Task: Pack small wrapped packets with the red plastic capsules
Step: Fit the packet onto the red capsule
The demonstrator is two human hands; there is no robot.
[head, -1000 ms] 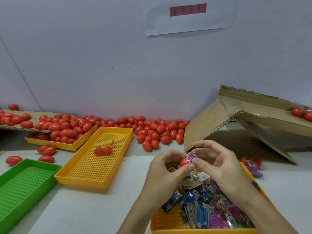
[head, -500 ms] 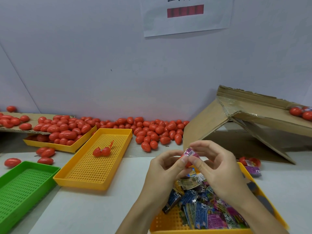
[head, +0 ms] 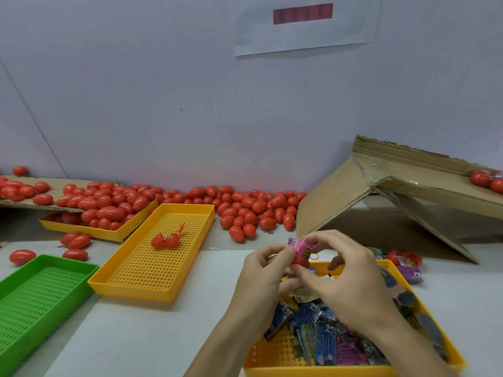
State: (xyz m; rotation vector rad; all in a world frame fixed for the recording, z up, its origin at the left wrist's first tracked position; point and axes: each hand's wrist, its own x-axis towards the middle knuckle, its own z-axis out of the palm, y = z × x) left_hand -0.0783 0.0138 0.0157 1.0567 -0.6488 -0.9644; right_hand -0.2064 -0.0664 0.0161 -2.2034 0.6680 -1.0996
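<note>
Far left: a green perforated tray (head: 38,292) on the counter (head: 152,330), with a few loose red capsules (head: 22,256) just beyond its far rim. Behind these, a yellow tray heaped with closed red capsules (head: 103,213), partly tucked under a flat cardboard sheet (head: 32,206) carrying more of them. Next to the right, a second yellow perforated tray (head: 152,270), holding only an opened capsule (head: 165,240), its two halves lying side by side. Along the back wall, a long scatter of closed capsules (head: 253,210) spread on the counter.

Right of centre, both hands raised above a yellow tray of wrapped packets (head: 321,341). Left hand (head: 261,281) curled, fingertips gripping a red capsule half (head: 299,260) from the left. Right hand (head: 351,278) curled too, fingers pinching a pink wrapped packet (head: 300,245) sitting in the mouth of that half, sticking up above its rim. Packets in the tray mostly blue, purple and green, piled loosely.

Further right, a purple packet (head: 411,276) and an open capsule (head: 405,259) on the counter just beside the tray. Far right, a collapsed cardboard box (head: 402,191) leaning over, a few capsules (head: 487,180) on its upper flap.
</note>
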